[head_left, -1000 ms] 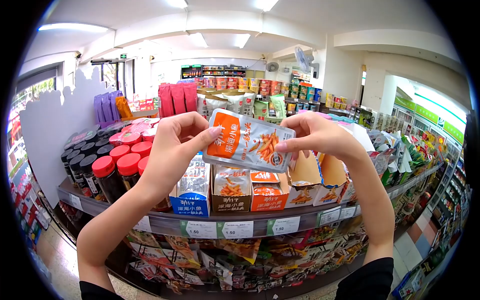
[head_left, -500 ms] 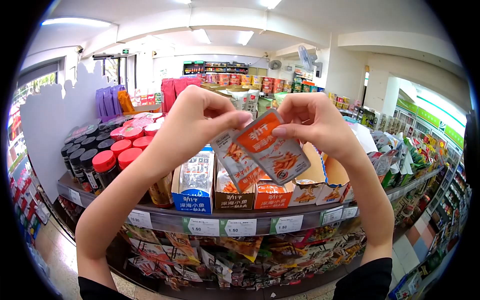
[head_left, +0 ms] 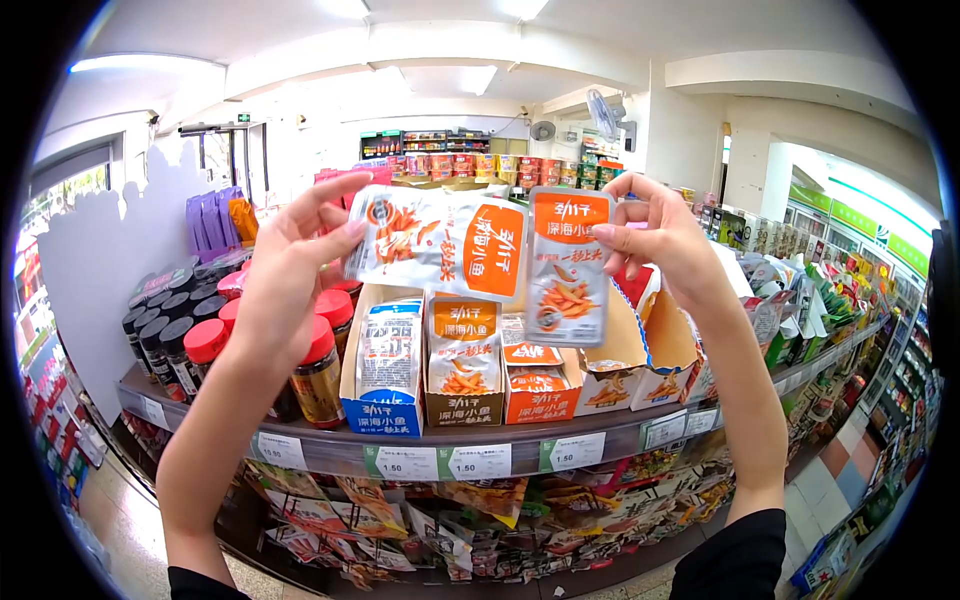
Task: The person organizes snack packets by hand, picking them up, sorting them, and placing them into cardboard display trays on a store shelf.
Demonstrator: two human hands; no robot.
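My left hand [head_left: 305, 255] is closed, pinching the end of a white snack packet [head_left: 435, 240] with an orange panel. That packet lies sideways in the air, its printed face toward me. Between the thumb and fingers of my right hand [head_left: 645, 235], a second orange and silver snack packet [head_left: 568, 285] is held upright by its upper right edge. The two packets are side by side above the shelf's display boxes. Below them stand a blue box [head_left: 383, 418], a brown box [head_left: 464, 408] and an orange box [head_left: 541, 400], each holding similar packets.
Jars with red lids [head_left: 207, 342] and black lids [head_left: 172, 318] crowd the shelf's left side. More cardboard boxes [head_left: 612, 388] stand at right. Price tags [head_left: 482, 461] line the shelf edge [head_left: 345, 450], with bagged snacks [head_left: 440, 535] below. Stacked tubs [head_left: 470, 165] fill the back.
My hands have moved apart, and the overlapping packets are now separated. The left packet has turned sideways, while the right one has swung upright. More of the boxes beneath shows.
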